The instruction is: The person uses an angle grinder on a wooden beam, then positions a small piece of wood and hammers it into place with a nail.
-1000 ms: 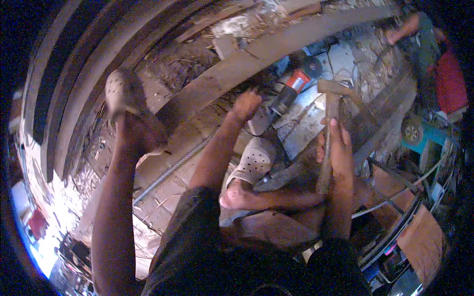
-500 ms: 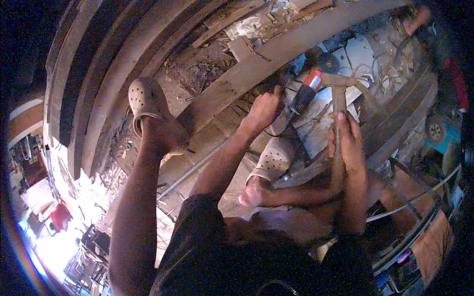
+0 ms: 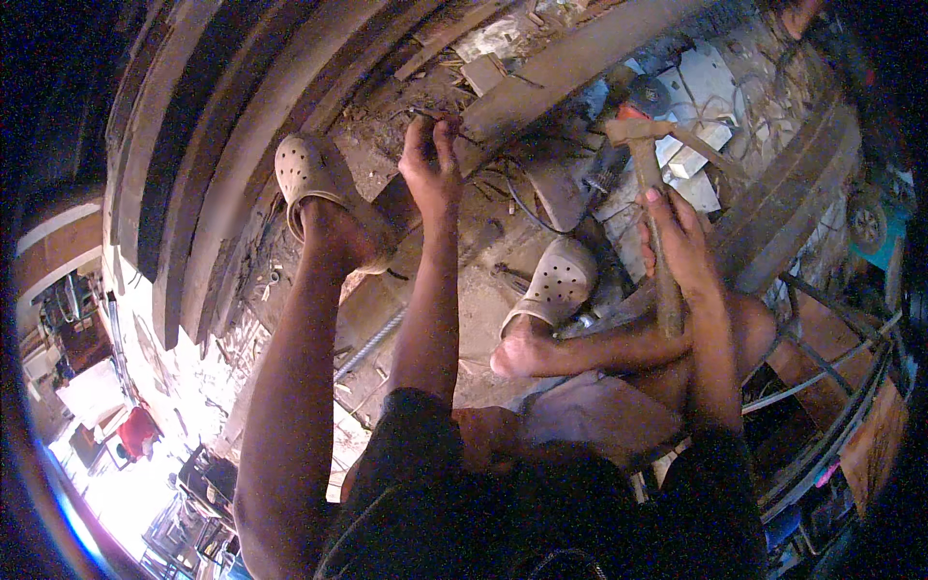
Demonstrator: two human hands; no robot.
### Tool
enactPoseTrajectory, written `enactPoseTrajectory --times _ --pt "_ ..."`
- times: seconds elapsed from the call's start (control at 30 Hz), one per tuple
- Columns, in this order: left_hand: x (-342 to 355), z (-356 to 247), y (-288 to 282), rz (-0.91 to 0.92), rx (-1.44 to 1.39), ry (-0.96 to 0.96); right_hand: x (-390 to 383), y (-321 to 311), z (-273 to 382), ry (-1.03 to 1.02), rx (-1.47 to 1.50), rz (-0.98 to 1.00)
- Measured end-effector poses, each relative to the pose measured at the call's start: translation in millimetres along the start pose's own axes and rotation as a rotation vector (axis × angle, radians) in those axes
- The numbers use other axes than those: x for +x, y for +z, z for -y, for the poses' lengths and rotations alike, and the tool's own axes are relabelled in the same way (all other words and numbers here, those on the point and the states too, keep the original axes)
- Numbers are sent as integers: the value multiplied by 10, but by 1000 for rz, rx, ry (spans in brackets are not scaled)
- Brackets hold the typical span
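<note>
Tan all over, a hammer (image 3: 646, 166) is slanting through the right hand (image 3: 684, 246), whose fingers are wrapping snugly around the middle of the handle, with 1 digit pointing along it toward the head. The hammer's head is sitting at the end away from the person, while the butt is overhanging the bent right leg (image 3: 614, 350); I cannot tell whether the 2 are touching.

The left hand (image 3: 431, 164) is reaching out to the far edge of a long wooden beam (image 3: 570, 77). Its fingers are curling close together, leaving only a narrow opening; something small and dark is showing at the fingertips, but I cannot tell whether the hand is holding it.

Near the beam's right edge, a black and red power tool (image 3: 611, 162) is lying beside the hammer's head, and a pale block (image 3: 688, 159) is resting just to its right. 1 beige clog (image 3: 564, 275) is covering the right foot, and a ribbed metal rod (image 3: 375, 340) is running beside the left forearm.
</note>
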State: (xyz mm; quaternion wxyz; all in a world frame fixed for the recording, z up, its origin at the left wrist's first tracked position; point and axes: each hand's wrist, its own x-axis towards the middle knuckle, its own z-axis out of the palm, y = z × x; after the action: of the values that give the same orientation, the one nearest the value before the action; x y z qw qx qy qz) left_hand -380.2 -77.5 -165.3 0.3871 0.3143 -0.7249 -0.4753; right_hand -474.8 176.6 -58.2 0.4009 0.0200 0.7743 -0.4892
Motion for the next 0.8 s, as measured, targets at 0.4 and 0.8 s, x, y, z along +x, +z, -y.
enactPoseTrajectory --times 0.4,0.8 --pt "5 71 58 82 168 48 61 130 -86 -79 -172 78" --pt "49 232 -118 198 -39 53 -28 746 1122 -622 -887 -2"
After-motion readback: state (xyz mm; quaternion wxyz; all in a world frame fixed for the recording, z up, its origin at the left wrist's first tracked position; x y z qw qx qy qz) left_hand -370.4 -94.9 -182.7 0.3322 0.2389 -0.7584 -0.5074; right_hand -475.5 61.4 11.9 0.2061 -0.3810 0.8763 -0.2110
